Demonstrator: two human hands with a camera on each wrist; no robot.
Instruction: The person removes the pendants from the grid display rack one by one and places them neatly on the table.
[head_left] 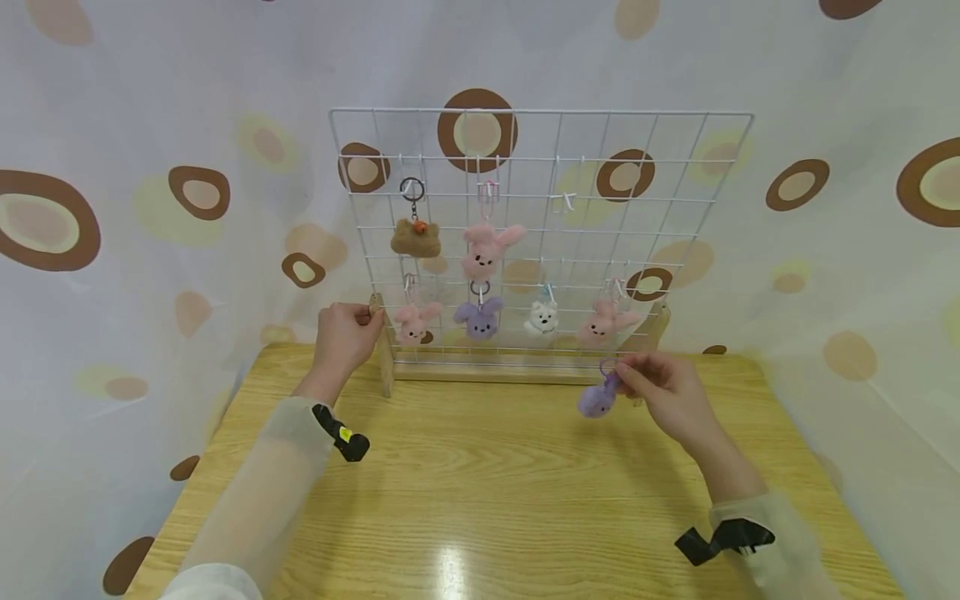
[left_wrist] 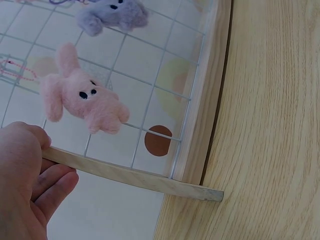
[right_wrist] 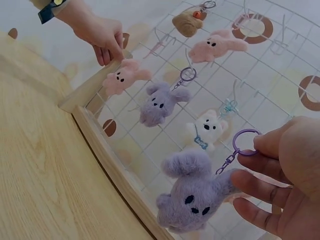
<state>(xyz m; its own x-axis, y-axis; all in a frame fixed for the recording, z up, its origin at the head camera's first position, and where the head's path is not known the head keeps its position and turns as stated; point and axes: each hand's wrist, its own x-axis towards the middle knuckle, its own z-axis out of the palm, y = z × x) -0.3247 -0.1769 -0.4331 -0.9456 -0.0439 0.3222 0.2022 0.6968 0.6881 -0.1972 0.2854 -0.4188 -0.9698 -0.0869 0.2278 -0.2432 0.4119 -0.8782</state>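
Observation:
A white wire grid rack (head_left: pixel 525 158) with a wooden stand stands on the table, plush keychains hanging from its hooks. My left hand (head_left: pixel 347 337) grips the top of the left wooden upright (left_wrist: pixel 125 175) between thumb and fingers. Low at the rack's right side, my right hand (head_left: pixel 667 392) pinches the purple ring (right_wrist: pixel 245 142) of a purple plush bunny keychain (right_wrist: pixel 192 195), which dangles in front of the grid. Behind it hang a white plush dog (head_left: pixel 542 318) and a pink plush bunny (head_left: pixel 600 323). Another pink bunny (left_wrist: pixel 82 92) hangs beside my left hand.
In the upper row hang a brown plush keychain (head_left: pixel 416 239) and a larger pink bunny (head_left: pixel 486 250); an upper-right hook (head_left: pixel 564 200) holds nothing. A second purple bunny (head_left: pixel 480 318) hangs lower. The wooden table (head_left: pixel 480 467) reaches to a patterned curtain (head_left: pixel 187 100) behind.

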